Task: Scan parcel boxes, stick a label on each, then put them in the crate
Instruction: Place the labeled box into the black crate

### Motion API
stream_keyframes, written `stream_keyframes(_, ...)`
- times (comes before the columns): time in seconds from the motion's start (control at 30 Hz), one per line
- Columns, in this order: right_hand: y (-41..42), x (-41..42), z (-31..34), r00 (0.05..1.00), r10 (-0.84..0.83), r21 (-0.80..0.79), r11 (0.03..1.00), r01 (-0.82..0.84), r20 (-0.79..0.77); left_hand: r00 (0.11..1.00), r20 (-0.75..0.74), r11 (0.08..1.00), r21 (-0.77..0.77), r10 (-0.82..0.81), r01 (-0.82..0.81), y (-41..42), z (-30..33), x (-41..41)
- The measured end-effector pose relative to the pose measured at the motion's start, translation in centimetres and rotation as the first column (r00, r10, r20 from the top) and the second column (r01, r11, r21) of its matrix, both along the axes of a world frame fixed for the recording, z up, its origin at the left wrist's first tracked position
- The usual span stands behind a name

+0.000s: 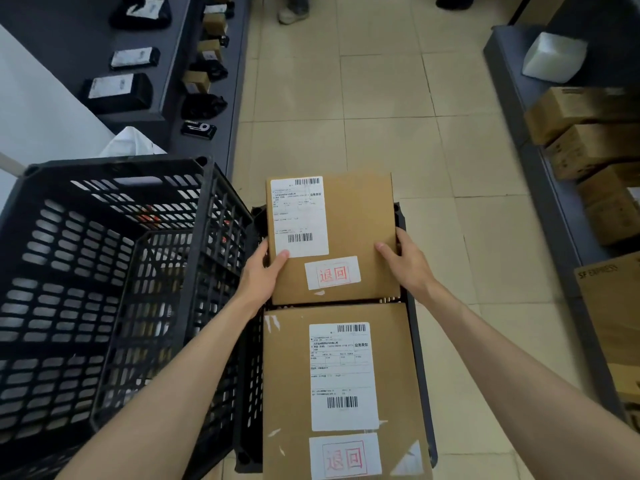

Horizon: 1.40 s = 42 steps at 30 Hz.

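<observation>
Over the tiled floor [381,98], your left hand [265,271] and right hand [403,261] grip the far parcel box [356,220] by its sides, thumbs on top, fingers curled under, above the narrow black crate [420,375] holding another labelled box [287,393].

**A parcel sorting room**

Grey shelves [166,81] along both walls carry black mailer bags [117,91] and cardboard cartons [581,112], one marked SF EXPRESS [609,306]. Black plastic crates [104,271] stand on the tiled floor [381,98] between them.
</observation>
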State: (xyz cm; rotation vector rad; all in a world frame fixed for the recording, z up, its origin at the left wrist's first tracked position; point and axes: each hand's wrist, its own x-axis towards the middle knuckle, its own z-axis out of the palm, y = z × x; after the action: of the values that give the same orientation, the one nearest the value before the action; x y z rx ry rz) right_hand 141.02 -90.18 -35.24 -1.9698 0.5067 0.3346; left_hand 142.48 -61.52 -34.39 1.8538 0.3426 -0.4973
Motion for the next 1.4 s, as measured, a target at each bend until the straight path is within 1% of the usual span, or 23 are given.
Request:
stream_keyframes(0.1, -0.2, 1.0, 2.1, 0.999, -0.015, -0.026, 1.000, 0.016, 0.046, 0.998, 0.053, 0.999, 0.010, -0.031, 0.031, -0.3, 2.4, 1.2)
stream_keyframes(0.27, -0.1, 1.7, 6.6, 0.996, -0.015, -0.081, 0.996, 0.022, 0.092, 0.992, 0.125, 0.997, 0.075, -0.029, 0.020, 0.1, 5.9, 1.8)
stream_keyframes(0.37, 0.0, 0.4, 8.8, 0.995, -0.014, -0.099, 0.995, 0.024, 0.094, 0.985, 0.172, 0.997, 0.083, -0.017, 0.002, 0.1, 8.2, 0.3)
stream_keyframes(0.53, 0.5, -4.2, 10.8, 0.992, 0.009, -0.107, 0.994, 0.005, 0.129, 0.977, 0.210, 0.998, 0.052, 0.030, -0.041, 0.4, 9.9, -4.4)
stream_keyframes(0.63, 0.6, -7.9, 11.5, 0.991, 0.015, -0.138, 0.990, 0.004, 0.133, 0.980, 0.196, 0.997, 0.061, 0.027, -0.040, 0.6, 10.2, -8.0)
stream_keyframes(0.8, 1.1, -14.5, 11.5, 0.994, -0.022, -0.168, 0.985, 0.039, 0.104, 0.986, 0.166, 0.982, 0.188, -0.015, -0.017, 1.4, 10.1, -14.4)
stream_keyframes(1.03, 3.0, -23.2, 10.9, 0.997, -0.020, -0.187, 0.982, 0.032, 0.068, 0.993, 0.114, 0.980, 0.199, -0.011, -0.012, 2.6, 9.3, -23.2)
stream_keyframes(1.17, 3.1, -25.4, 10.2, 0.999, -0.012, -0.202, 0.979, 0.018, 0.031, 0.996, 0.082, 0.987, 0.159, -0.031, 0.018, 2.9, 8.6, -25.5)
stream_keyframes(1.4, 2.9, -26.1, 9.4, 1.000, -0.025, -0.196, 0.980, 0.027, 0.013, 0.999, 0.034, 0.989, 0.144, -0.032, 0.027, 2.5, 7.5, -25.5)
